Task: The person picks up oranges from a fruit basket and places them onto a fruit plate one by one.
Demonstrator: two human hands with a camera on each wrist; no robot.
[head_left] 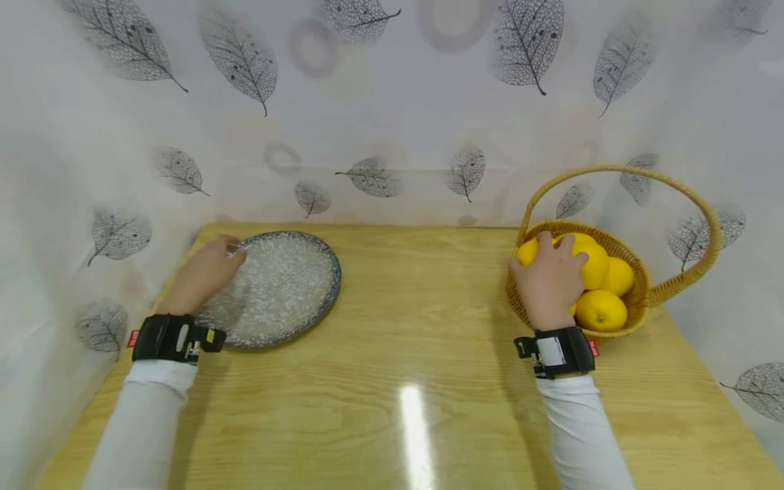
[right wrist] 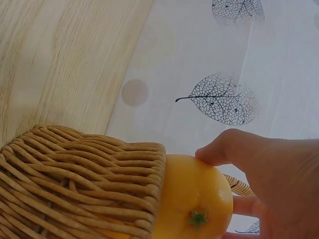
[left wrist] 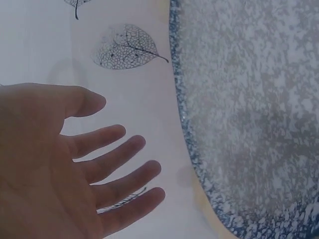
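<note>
A cloth printed with skeleton leaves [head_left: 392, 129] spans your twelve o'clock, behind the pale wooden table [head_left: 392, 320]. At your three o'clock sits a wicker basket [head_left: 642, 292], its hooped handle rising toward one o'clock. At nine o'clock lies a speckled grey plate [head_left: 288, 286] with a dark blue rim. Your left hand [head_left: 205, 271] hovers by the plate's ten o'clock edge, fingers loosely spread, thumb apart, holding nothing. Your right hand [head_left: 551, 280] reaches over the basket's nine o'clock side, thumb and fingers bent around a yellow citrus fruit [right wrist: 192, 196] that shows above the rim; your hand hides whether it rests on the others, as far as I can tell. More yellow fruits [head_left: 601, 311] fill the basket from twelve round to five o'clock.
</note>
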